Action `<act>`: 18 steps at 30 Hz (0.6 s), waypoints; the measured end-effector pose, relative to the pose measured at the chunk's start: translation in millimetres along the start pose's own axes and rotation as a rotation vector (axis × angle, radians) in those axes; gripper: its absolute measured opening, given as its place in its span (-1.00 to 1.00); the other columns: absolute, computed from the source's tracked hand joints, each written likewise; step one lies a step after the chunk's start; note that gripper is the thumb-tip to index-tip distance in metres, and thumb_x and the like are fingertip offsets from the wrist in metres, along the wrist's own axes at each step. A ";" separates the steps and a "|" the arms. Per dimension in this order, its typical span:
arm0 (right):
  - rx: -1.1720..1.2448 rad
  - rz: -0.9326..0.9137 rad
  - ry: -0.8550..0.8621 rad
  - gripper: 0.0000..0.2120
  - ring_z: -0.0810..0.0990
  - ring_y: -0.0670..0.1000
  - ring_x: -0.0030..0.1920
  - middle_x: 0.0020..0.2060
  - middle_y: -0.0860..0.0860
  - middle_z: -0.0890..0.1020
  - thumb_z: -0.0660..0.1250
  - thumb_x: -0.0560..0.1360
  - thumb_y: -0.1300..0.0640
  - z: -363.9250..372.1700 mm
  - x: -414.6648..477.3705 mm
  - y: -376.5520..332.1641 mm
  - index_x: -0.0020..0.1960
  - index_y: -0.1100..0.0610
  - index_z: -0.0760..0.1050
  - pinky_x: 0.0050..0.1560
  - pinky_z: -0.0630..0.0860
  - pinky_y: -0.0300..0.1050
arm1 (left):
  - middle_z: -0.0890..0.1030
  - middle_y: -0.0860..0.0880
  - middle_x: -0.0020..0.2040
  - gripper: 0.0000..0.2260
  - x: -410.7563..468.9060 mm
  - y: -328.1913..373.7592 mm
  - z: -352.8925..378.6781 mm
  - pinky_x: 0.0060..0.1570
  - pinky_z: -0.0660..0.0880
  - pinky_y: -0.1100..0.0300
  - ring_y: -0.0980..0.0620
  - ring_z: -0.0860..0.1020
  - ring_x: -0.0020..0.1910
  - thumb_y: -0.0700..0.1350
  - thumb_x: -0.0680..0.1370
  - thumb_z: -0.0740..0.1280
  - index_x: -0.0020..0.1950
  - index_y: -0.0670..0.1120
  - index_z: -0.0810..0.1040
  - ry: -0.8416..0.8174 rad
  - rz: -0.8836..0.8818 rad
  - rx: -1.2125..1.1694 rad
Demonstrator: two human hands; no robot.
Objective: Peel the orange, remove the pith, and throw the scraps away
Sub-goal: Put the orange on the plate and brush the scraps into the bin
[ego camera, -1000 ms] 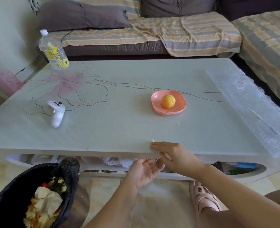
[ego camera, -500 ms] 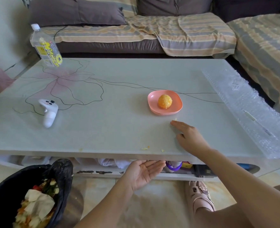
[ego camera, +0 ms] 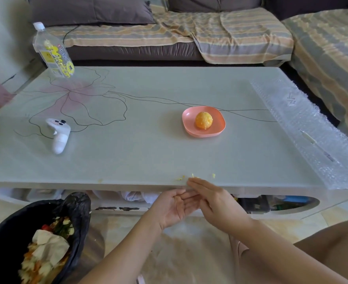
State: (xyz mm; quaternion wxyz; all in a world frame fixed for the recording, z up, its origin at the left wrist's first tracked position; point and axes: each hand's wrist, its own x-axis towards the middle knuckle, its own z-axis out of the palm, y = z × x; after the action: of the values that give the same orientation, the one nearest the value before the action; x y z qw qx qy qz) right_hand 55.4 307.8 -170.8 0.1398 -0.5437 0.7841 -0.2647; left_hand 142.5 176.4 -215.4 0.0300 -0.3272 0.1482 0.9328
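Sweeping scraps off the table edge seems the step: right hand lays straight fingers together there, left hand lies open-palmed below, seemingly empty; next, tipping into the bin.

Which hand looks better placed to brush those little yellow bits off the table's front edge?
Right, probably. The right hand is already at the front edge of the table, right beside the yellow bits. The left hand sits palm-up just below that edge, better suited to catching them.
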 end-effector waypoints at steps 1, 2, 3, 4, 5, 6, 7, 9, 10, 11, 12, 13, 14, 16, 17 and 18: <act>0.022 -0.014 -0.003 -0.45 0.42 -0.11 0.32 0.36 -0.06 0.43 0.04 0.40 0.26 0.8 -2.7 -2.2 0.36 0.09 0.41 0.29 0.30 -0.38 | 0.64 -0.34 -0.08 -0.68 -1.1 0.1 0.8 -0.31 0.61 0.05 -0.22 0.68 -0.17 -0.25 0.50 0.13 -0.04 -0.43 0.61 -0.003 0.008 -0.004; 0.051 -0.029 -0.013 -0.46 0.45 -0.11 0.28 0.32 -0.06 0.47 0.05 0.39 0.27 1.5 -4.6 -4.5 0.34 0.09 0.43 0.27 0.36 -0.33 | 0.65 -0.32 -0.12 -0.68 -1.6 0.0 1.1 -0.34 0.61 0.07 -0.21 0.68 -0.21 -0.26 0.53 0.11 -0.05 -0.42 0.60 -0.002 0.014 -0.010; 0.083 -0.044 -0.020 -0.47 0.48 -0.14 0.24 0.27 -0.06 0.52 0.07 0.39 0.30 1.7 -5.6 -7.3 0.32 0.09 0.46 0.22 0.40 -0.32 | 0.65 -0.31 -0.15 -0.67 -2.1 -0.3 1.2 -0.37 0.60 0.08 -0.20 0.68 -0.23 -0.26 0.57 0.07 -0.05 -0.42 0.59 0.005 0.019 -0.015; 0.113 -0.053 -0.020 -0.47 0.50 -0.17 0.19 0.22 -0.08 0.55 0.09 0.38 0.33 1.2 -5.9 -10.1 0.30 0.09 0.48 0.17 0.41 -0.37 | 0.65 -0.30 -0.16 -0.66 -2.5 -0.5 1.7 -0.37 0.60 0.09 -0.19 0.68 -0.25 -0.25 0.60 0.05 -0.03 -0.41 0.56 0.012 0.021 -0.017; 0.139 -0.049 -0.009 -0.48 0.50 -0.22 0.16 0.18 -0.10 0.56 0.11 0.38 0.36 -0.3 -5.9 -12.4 0.29 0.09 0.49 0.13 0.38 -0.45 | 0.65 -0.30 -0.15 -0.66 -2.7 -0.6 1.9 -0.37 0.60 0.09 -0.19 0.68 -0.24 -0.24 0.61 0.04 -0.02 -0.41 0.55 0.013 0.022 -0.019; 0.165 -0.031 0.016 -0.49 0.49 -0.25 0.14 0.16 -0.13 0.56 0.12 0.39 0.40 -2.7 -5.5 -13.6 0.28 0.11 0.50 0.11 0.33 -0.52 | 0.65 -0.32 -0.14 -0.64 -3.2 -1.0 2.7 -0.36 0.61 0.08 -0.20 0.68 -0.23 -0.24 0.60 0.04 -0.02 -0.42 0.57 0.006 0.019 -0.022; 0.190 0.003 0.052 -0.50 0.47 -0.27 0.14 0.14 -0.15 0.55 0.13 0.40 0.42 -6.1 -4.6 -13.7 0.27 0.12 0.51 0.09 0.30 -0.56 | 0.65 -0.33 -0.12 -0.63 -3.7 -0.9 3.5 -0.34 0.62 0.05 -0.21 0.68 -0.21 -0.24 0.58 0.05 -0.05 -0.43 0.59 -0.005 0.013 -0.025; 0.222 0.095 0.139 -0.51 0.44 -0.31 0.13 0.15 -0.15 0.53 0.14 0.42 0.45 -16.0 -2.0 -11.1 0.26 0.12 0.51 0.06 0.26 -0.62 | 0.65 -0.35 -0.07 -0.62 -4.9 -0.5 4.4 -0.26 0.64 0.01 -0.23 0.68 -0.17 -0.23 0.55 0.07 -0.06 -0.46 0.60 -0.022 0.001 -0.020; 0.224 0.146 0.177 -0.50 0.42 -0.32 0.13 0.16 -0.16 0.51 0.14 0.42 0.44 -21.1 -0.2 -7.8 0.26 0.11 0.51 0.05 0.24 -0.64 | 0.64 -0.35 -0.03 -0.63 -5.2 0.0 4.3 -0.20 0.64 0.00 -0.25 0.67 -0.13 -0.24 0.53 0.08 -0.04 -0.46 0.59 -0.023 -0.004 -0.012; 0.219 0.197 0.207 -0.50 0.41 -0.30 0.16 0.17 -0.15 0.50 0.13 0.42 0.44 -25.3 1.4 -3.5 0.27 0.10 0.50 0.05 0.22 -0.66 | 0.62 -0.36 0.02 -0.64 -5.5 0.4 3.9 -0.16 0.64 0.00 -0.26 0.66 -0.08 -0.24 0.51 0.10 0.00 -0.47 0.58 -0.023 -0.007 -0.006; 0.207 0.240 0.232 -0.50 0.40 -0.26 0.19 0.19 -0.14 0.50 0.13 0.43 0.44 -27.9 3.3 0.9 0.28 0.11 0.50 0.06 0.20 -0.67 | 0.60 -0.38 0.07 -0.64 -6.2 1.3 3.7 -0.13 0.63 -0.01 -0.27 0.65 -0.03 -0.24 0.50 0.11 0.06 -0.47 0.56 -0.023 -0.009 -0.005; 0.193 0.273 0.252 -0.50 0.41 -0.22 0.22 0.22 -0.10 0.51 0.12 0.43 0.44 -29.1 5.4 4.6 0.28 0.12 0.49 0.08 0.19 -0.67 | 0.58 -0.39 0.10 -0.63 -6.8 2.0 3.6 -0.11 0.63 -0.01 -0.27 0.64 0.00 -0.24 0.49 0.11 0.10 -0.47 0.54 -0.020 -0.010 -0.005; 0.179 0.297 0.260 -0.51 0.42 -0.16 0.26 0.26 -0.06 0.51 0.12 0.44 0.44 -28.7 6.9 7.5 0.29 0.13 0.49 0.11 0.18 -0.64 | 0.57 -0.40 0.13 -0.63 -7.1 2.5 3.5 -0.11 0.63 -0.01 -0.27 0.63 0.02 -0.24 0.49 0.11 0.12 -0.47 0.53 -0.015 -0.011 -0.004; 0.159 0.319 0.241 -0.51 0.42 -0.07 0.31 0.30 0.00 0.49 0.12 0.43 0.44 -23.7 9.0 8.1 0.30 0.16 0.48 0.13 0.17 -0.61 | 0.58 -0.39 0.12 -0.63 -7.3 2.3 3.6 -0.12 0.63 -0.01 -0.27 0.64 0.01 -0.25 0.49 0.11 0.10 -0.47 0.54 -0.009 -0.006 0.001; 0.154 0.316 0.226 -0.51 0.43 -0.06 0.30 0.30 0.02 0.49 0.13 0.42 0.44 -19.6 9.1 6.0 0.30 0.17 0.48 0.11 0.16 -0.64 | 0.60 -0.38 0.08 -0.64 -7.4 1.7 4.0 -0.14 0.63 0.00 -0.27 0.64 -0.01 -0.25 0.49 0.11 0.07 -0.47 0.55 -0.008 -0.004 0.007; 0.157 0.306 0.214 -0.50 0.44 -0.06 0.30 0.30 0.02 0.50 0.13 0.42 0.44 -15.5 9.2 2.3 0.30 0.17 0.48 0.09 0.15 -0.67 | 0.62 -0.37 0.03 -0.65 -7.0 0.9 4.2 -0.18 0.64 0.00 -0.26 0.66 -0.06 -0.25 0.50 0.10 0.01 -0.47 0.58 -0.006 -0.003 0.012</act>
State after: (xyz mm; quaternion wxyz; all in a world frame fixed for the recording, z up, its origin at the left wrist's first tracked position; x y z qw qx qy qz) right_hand 42.4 303.9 -158.7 0.1360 -0.3744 0.8449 -0.3569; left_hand 145.3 177.0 -207.7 0.0337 -0.3247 0.1531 0.9327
